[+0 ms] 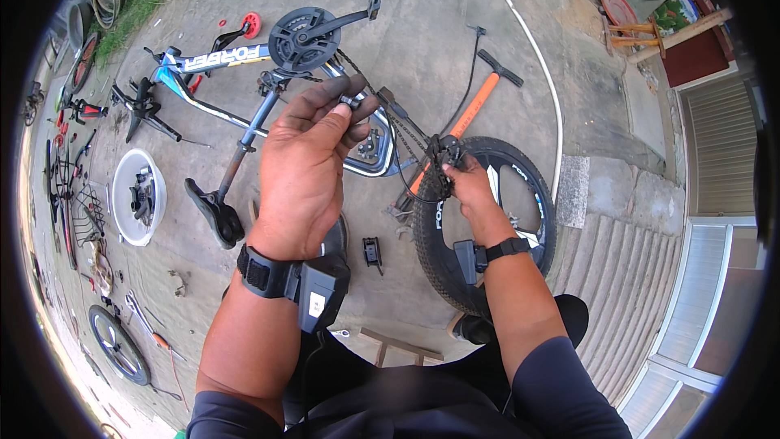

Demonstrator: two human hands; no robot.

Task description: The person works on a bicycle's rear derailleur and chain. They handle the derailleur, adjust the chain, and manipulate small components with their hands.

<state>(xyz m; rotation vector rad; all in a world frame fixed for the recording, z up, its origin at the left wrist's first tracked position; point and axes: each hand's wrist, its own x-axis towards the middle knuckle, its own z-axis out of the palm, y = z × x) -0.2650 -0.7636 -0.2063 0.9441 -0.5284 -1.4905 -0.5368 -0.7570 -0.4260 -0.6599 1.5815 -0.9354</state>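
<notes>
My left hand (302, 179) is raised in the middle of the view, thumb and fingertips pinching a small dark cylindrical part (350, 102), too small to name for certain. To its right, my right hand (474, 193) is closed on a dark rear derailleur (443, 161), beside the far edge of a bicycle wheel (428, 254). Behind my hands a blue and white bicycle frame (166, 80) lies on its side, with a black chainring (304, 39) and crank facing up. The saddle (213, 213) points toward me. A chain runs from the chainring toward the derailleur.
An orange floor pump (475, 104) lies behind the wheel. At left stand a white tub (119, 195) of small parts and a small wheel (119, 345), with tools scattered around. A small black part (372, 253) and a wooden stool (400, 347) are close to me. Ridged steps (626, 293) lie right.
</notes>
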